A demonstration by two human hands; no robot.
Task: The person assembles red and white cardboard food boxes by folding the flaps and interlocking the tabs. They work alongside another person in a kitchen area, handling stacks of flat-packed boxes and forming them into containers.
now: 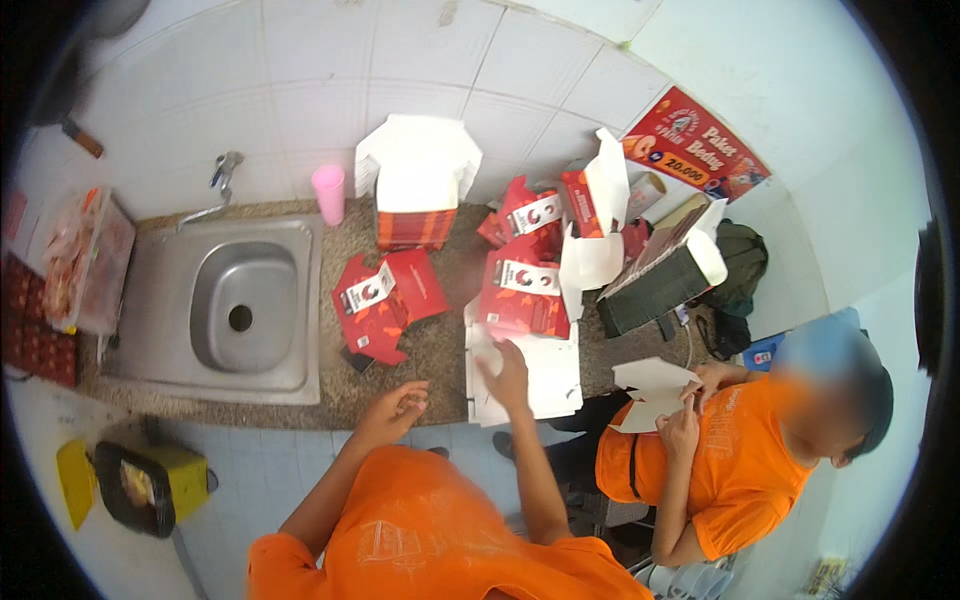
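On the speckled counter [441,362], right of the sink [160,325], flat white cartons [545,385] line the near edge; they look light, stiff, easily creased, best held by opposite edges. A red carton [522,308] overlaps their far end. The right hand [508,380] spreads open there, contact unclear; the left hand [398,410] curls loosely, empty.

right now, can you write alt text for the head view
The person's right hand is over white cardboard on a counter, close to a red carton; the left hand, half curled, is near the counter's front edge. A co-worker holds a white carton at right; a steel sink is at left.
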